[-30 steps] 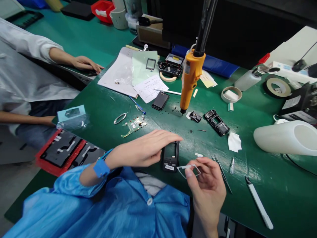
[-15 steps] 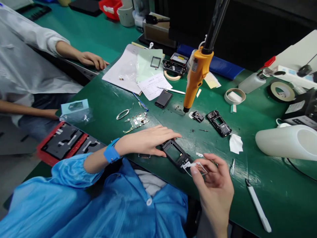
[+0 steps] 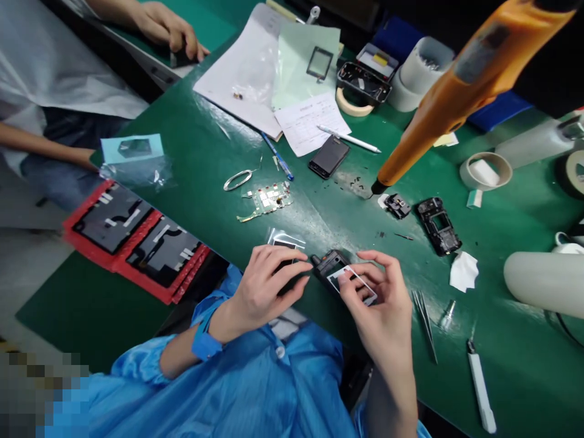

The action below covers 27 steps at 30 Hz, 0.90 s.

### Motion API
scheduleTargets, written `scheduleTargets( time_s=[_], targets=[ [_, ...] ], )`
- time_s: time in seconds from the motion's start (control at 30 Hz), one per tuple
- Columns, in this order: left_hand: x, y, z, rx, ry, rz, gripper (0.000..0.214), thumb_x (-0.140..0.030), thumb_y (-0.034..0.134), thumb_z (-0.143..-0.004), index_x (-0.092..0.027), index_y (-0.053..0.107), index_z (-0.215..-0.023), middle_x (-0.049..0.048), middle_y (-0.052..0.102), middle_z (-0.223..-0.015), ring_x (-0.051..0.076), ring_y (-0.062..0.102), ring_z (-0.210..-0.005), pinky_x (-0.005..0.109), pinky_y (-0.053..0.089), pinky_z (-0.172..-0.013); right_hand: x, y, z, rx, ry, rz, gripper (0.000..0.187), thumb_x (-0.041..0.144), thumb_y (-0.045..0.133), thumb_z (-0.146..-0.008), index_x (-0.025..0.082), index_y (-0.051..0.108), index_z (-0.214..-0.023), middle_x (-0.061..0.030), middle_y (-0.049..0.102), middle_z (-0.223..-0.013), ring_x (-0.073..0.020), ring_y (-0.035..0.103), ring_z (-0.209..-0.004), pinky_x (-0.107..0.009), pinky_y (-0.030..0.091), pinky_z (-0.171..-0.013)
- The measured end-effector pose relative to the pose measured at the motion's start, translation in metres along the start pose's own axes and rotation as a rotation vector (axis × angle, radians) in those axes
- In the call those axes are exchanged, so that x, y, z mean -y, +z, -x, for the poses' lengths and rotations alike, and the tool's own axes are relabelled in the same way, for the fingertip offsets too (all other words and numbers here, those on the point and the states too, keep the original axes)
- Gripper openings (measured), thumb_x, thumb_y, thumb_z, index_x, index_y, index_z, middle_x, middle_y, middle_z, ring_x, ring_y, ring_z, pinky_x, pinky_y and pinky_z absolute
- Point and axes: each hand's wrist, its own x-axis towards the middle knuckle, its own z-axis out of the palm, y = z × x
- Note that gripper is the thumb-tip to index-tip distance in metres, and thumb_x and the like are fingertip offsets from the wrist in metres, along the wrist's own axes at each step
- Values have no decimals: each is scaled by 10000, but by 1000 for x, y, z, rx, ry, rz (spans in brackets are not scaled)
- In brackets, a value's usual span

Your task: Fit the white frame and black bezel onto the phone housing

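A black handheld-device housing (image 3: pixel 325 261) with a window opening lies at the table's front edge. Over its lower part is a thin white rectangular frame (image 3: pixel 335 275), pinched by my right hand (image 3: pixel 381 292) with the thumb on top. Whether the frame is fully down on the housing I cannot tell. My left hand (image 3: pixel 267 286) hovers just left of the housing, fingers curved and apart, holding nothing visible. Behind its fingers lies a clear plastic bag (image 3: pixel 287 237) with a dark piece, partly covered. Metal tweezers (image 3: pixel 425 325) rest right of my right hand.
An orange electric screwdriver (image 3: pixel 438 121) hangs over the table. Around lie a green circuit board (image 3: pixel 269 199), a phone (image 3: pixel 329 156), a second black housing (image 3: pixel 438 225) and a white-handled knife (image 3: pixel 480 383). Red foam with dark panels (image 3: pixel 109 213) sits left. A co-worker's hand (image 3: pixel 168 27) rests far left.
My left hand has let go of the black housing and drawn back left. The white frame, crooked in my right hand before, now lies flatter over the housing. The view has shifted.
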Motion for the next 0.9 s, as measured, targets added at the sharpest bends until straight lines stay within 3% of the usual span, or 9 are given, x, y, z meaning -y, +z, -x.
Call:
scheduleTargets(
  time_s=[0.13, 0.23, 0.47, 0.57, 0.67, 0.8, 0.9],
  targets=[
    [-10, -3, -6, -14, -131, 154, 127, -153, 680, -1079, -214, 675, -1191, 45, 825, -1069, 189, 762, -970, 344, 519, -894, 6, 0, -2, 25, 13, -85, 312, 291, 840, -873, 260, 653, -1122, 28, 796, -837, -107, 685, -608, -184, 559, -557],
    [-17, -4, -16, 45, -186, 292, 25, -187, 668, -1085, -205, 684, -1084, 13, 803, -980, 163, 732, -902, 324, 507, -877, 10, 0, -1, 50, 5, -137, 290, 257, 850, -873, 269, 679, -1108, 38, 799, -830, -103, 694, -628, -172, 572, -583],
    [-24, -3, -24, 152, -245, 457, 141, -131, 647, -1067, -208, 642, -949, -28, 743, -883, 134, 673, -825, 309, 480, -855, 10, -1, 5, 42, -65, -98, 308, 220, 863, -926, 295, 715, -1186, 63, 796, -886, -89, 719, -708, -173, 602, -695],
    [-24, -4, -23, 156, -260, 535, 141, -115, 659, -1058, -211, 646, -955, -28, 745, -893, 129, 675, -829, 299, 492, -860, 8, -6, 11, 7, -134, -30, 350, 229, 855, -950, 303, 711, -1259, 40, 822, -1004, -124, 789, -886, -228, 639, -842],
    [-23, -7, -22, 137, -291, 652, 142, -108, 697, -1043, -215, 666, -954, -23, 740, -884, 126, 676, -816, 270, 514, -815, 0, -24, 19, -150, -210, 144, 383, 308, 856, -978, 280, 713, -1332, -31, 826, -1181, -195, 790, -1049, -339, 630, -960],
    [-19, -9, -20, 137, -409, 845, 126, -138, 720, -1047, -218, 704, -951, -5, 727, -858, 138, 674, -790, 248, 539, -743, -22, -67, 34, -480, -220, 643, 387, 563, 787, -1037, 213, 766, -1202, -69, 794, -1054, -237, 736, -900, -413, 545, -900],
    [-17, -10, -22, 144, -516, 944, 151, -217, 740, -1063, -211, 723, -913, 8, 722, -826, 148, 663, -755, 250, 535, -695, -46, -94, 44, -472, -155, 879, 653, 835, 632, -1025, 200, 772, -1081, -82, 753, -989, -251, 677, -820, -413, 472, -828]
  ],
)
